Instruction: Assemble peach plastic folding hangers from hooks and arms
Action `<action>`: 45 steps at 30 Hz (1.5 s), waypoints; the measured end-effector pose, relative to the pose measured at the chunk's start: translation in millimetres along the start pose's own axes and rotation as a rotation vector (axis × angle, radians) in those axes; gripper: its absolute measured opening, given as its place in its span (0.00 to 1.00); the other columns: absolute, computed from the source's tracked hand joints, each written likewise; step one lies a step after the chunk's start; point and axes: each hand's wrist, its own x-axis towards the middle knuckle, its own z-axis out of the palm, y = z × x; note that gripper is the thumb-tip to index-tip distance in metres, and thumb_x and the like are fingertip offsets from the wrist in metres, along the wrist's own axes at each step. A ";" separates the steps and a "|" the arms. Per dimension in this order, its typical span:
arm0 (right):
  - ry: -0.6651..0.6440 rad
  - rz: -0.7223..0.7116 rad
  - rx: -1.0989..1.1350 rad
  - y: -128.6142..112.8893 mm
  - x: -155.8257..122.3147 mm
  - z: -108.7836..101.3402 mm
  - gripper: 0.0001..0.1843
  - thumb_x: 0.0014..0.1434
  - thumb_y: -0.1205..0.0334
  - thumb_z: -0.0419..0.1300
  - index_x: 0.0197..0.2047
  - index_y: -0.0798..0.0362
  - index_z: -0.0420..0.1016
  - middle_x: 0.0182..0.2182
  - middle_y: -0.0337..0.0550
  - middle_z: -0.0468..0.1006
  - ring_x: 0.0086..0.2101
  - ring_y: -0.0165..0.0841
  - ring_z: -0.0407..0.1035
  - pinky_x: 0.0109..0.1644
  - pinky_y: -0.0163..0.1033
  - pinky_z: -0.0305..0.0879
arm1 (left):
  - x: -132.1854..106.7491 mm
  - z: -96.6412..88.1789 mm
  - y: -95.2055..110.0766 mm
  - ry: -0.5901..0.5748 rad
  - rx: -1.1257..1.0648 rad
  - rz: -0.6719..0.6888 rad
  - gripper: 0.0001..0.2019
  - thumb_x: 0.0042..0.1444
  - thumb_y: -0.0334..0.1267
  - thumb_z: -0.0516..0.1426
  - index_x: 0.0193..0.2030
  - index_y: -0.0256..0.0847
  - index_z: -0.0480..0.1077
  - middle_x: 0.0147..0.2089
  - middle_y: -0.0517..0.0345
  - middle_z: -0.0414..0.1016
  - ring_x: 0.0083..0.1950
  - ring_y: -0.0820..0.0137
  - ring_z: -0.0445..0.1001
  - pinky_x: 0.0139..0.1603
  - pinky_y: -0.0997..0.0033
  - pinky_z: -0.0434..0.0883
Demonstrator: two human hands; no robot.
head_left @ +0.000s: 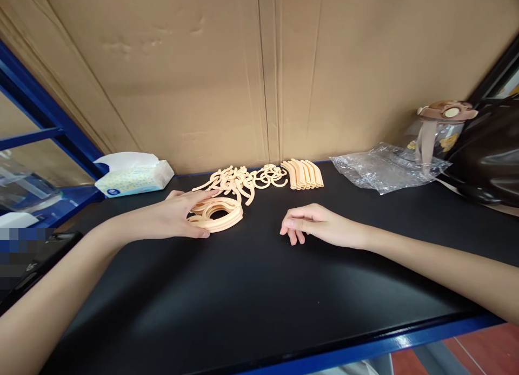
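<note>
My left hand [182, 218] grips the left side of a ring-shaped stack of curved beige pieces [227, 221], its thumb at the front edge and its fingers over the back. Part of the stack is hidden under that hand. Just behind lies a loose pile of similar curved pieces [231, 180], with some hook-shaped ones [271, 176] at its right end. Further right, a neat row of gently bent beige tubes [304, 175] rests side by side. My right hand [306, 223] hovers or rests over the black table in front of this row, fingers loosely curled and apart, holding nothing.
A tissue pack [135, 175] sits at the back left. Clear plastic bags [385, 169] lie at the back right, beside a drinking bottle [441, 129] and a dark shiny bag [490, 153]. Cardboard [194, 77] walls off the back of the black table [259, 304].
</note>
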 end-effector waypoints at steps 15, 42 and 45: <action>0.007 0.008 -0.003 -2.7 0.0 1.1 0.16 0.65 0.54 0.51 0.36 0.57 0.73 0.27 0.40 0.74 0.28 0.27 0.67 0.33 0.32 0.63 | -8.5 -6.8 10.0 0.007 -0.096 -0.008 0.36 0.56 0.44 0.55 0.69 0.42 0.46 0.67 0.52 0.56 0.62 0.49 0.57 0.59 0.52 0.56; 0.174 -0.026 -0.062 -0.2 2.5 -22.6 0.18 0.64 0.51 0.50 0.36 0.56 0.72 0.25 0.40 0.74 0.25 0.27 0.67 0.30 0.33 0.64 | -6.2 -6.8 -14.2 -0.001 -0.006 -0.040 0.43 0.50 0.54 0.58 0.69 0.47 0.45 0.66 0.48 0.57 0.64 0.44 0.56 0.59 0.45 0.59; 0.459 -0.069 -0.397 6.3 3.1 -56.0 0.19 0.64 0.52 0.49 0.31 0.55 0.72 0.26 0.41 0.75 0.28 0.30 0.69 0.36 0.37 0.65 | -9.5 -12.2 -4.3 0.088 -0.023 0.038 0.40 0.51 0.56 0.56 0.69 0.49 0.46 0.67 0.51 0.54 0.64 0.46 0.55 0.59 0.46 0.60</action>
